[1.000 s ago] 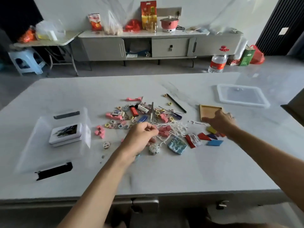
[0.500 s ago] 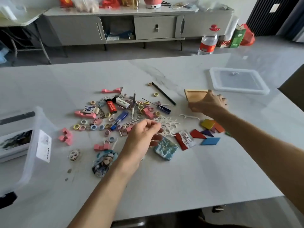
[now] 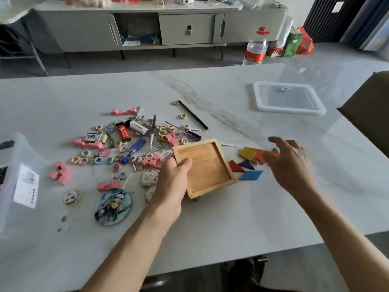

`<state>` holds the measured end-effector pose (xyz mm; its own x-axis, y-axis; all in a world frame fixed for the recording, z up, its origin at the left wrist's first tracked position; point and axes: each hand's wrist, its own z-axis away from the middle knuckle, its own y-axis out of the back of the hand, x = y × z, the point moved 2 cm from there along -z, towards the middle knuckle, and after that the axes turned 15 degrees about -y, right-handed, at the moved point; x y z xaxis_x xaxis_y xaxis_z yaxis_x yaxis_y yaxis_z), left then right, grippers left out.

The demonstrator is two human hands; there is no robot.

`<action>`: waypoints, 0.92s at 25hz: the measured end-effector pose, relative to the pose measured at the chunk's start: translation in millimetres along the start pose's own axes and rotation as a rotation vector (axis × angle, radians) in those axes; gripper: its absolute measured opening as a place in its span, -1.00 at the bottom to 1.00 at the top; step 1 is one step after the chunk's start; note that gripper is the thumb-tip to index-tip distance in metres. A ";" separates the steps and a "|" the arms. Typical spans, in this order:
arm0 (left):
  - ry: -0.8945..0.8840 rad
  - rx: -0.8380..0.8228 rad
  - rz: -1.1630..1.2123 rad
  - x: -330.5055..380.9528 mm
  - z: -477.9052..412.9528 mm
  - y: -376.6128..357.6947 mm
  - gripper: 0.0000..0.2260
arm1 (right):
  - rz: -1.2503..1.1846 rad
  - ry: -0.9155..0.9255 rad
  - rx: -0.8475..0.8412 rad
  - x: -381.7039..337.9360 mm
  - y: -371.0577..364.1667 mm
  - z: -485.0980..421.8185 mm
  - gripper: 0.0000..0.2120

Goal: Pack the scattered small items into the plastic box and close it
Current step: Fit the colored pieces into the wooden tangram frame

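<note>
While gripping wooden tray's (image 3: 207, 167) left edge in left hand (image 3: 171, 186), holding it raised. Hovering right hand (image 3: 292, 163), fingers loose, over tangram pieces (image 3: 247, 153).

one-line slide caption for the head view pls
Mid-tidy: left hand grips the empty wooden tray while the right hand reaches over the coloured shape pieces.

Home living room, low sideboard (image 3: 147, 28), marble table (image 3: 210, 218)
</note>
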<state>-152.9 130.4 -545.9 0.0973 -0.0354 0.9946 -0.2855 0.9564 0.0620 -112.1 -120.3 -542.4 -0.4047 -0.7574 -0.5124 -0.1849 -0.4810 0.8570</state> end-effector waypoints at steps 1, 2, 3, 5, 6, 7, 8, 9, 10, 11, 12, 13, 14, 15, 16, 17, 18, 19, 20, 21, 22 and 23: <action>0.025 -0.013 0.022 -0.3 0.5 -3.7 -0.92 | 0.113 -0.035 0.034 17.9 3.4 -13.0 -0.56; 0.047 -0.017 0.046 0.1 0.8 -7.5 -0.92 | 0.189 -0.033 0.009 29.8 1.0 -20.8 -0.57; 0.064 -0.012 0.074 1.0 0.2 -10.2 -0.93 | 0.206 -0.008 -0.029 34.6 -4.1 -25.1 -0.58; 0.097 -0.012 0.112 1.1 -1.3 -15.4 -0.94 | 0.147 0.032 -0.042 35.0 -12.4 -28.5 -0.64; 0.108 -0.017 0.121 1.2 -1.7 -17.1 -0.94 | 0.115 0.038 -0.030 33.0 -13.3 -31.5 -0.66; 0.114 -0.024 0.126 1.1 -1.6 -18.8 -0.93 | 0.098 0.031 -0.030 31.2 -13.0 -34.8 -0.66; 0.116 -0.030 0.127 1.0 -1.2 -19.7 -0.92 | 0.097 0.019 -0.039 29.5 -13.2 -37.3 -0.66; 0.113 -0.035 0.128 0.8 -0.8 -20.3 -0.92 | 0.097 0.002 -0.053 28.4 -13.5 -39.4 -0.67; 0.109 -0.038 0.126 0.5 -0.8 -20.9 -0.91 | 0.083 -0.022 -0.064 27.8 -13.4 -40.7 -0.70; 0.104 -0.040 0.125 0.5 -1.1 -21.5 -0.90 | 0.053 -0.050 -0.068 27.0 -12.3 -41.1 -0.74; 0.098 -0.041 0.125 0.4 -1.7 -21.2 -0.90 | 0.017 -0.083 -0.069 26.3 -10.6 -40.9 -0.79; 0.093 -0.041 0.128 0.4 -2.6 -21.4 -0.90 | -0.015 -0.117 -0.065 26.1 -7.4 -41.0 -0.81; 0.092 -0.041 0.133 0.7 -3.3 -21.3 -0.90 | -0.043 -0.156 -0.059 26.2 -1.9 -40.7 -0.81; 0.094 -0.040 0.142 1.3 -3.5 -21.8 -0.91 | -0.069 -0.196 -0.050 27.5 5.2 -40.4 -0.81; 0.098 -0.040 0.151 1.8 -3.0 -22.6 -0.93 | -0.084 -0.232 -0.044 30.5 12.4 -39.5 -0.81; 0.103 -0.042 0.157 1.8 -2.1 -23.3 -0.94 | -0.083 -0.265 -0.044 34.1 17.7 -38.3 -0.81; 0.108 -0.047 0.162 1.5 -1.0 -23.8 -0.94 | -0.053 -0.296 -0.050 37.2 21.0 -35.2 -0.80; 0.113 -0.053 0.170 1.2 0.1 -24.1 -0.93 | 0.006 -0.321 -0.064 39.5 22.0 -30.6 -0.76; 0.118 -0.061 0.180 0.8 0.6 -23.9 -0.93 | 0.075 -0.335 -0.081 40.1 20.7 -26.0 -0.66; 0.124 -0.066 0.193 0.3 0.7 -23.4 -0.94 | 0.136 -0.337 -0.090 38.7 18.4 -22.1 -0.53; 0.131 -0.069 0.211 -0.2 0.4 -22.5 -0.95 | 0.187 -0.329 -0.085 35.4 16.0 -19.3 -0.43; 0.137 -0.073 0.229 -0.3 -0.1 -21.7 -0.95 | 0.229 -0.314 -0.068 30.9 13.5 -18.1 -0.37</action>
<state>-146.6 109.7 -547.5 0.1679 0.2188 0.9612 -0.2464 0.9534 -0.1740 -110.9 -158.2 -547.7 -0.6847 -0.6820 -0.2573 -0.0020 -0.3512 0.9363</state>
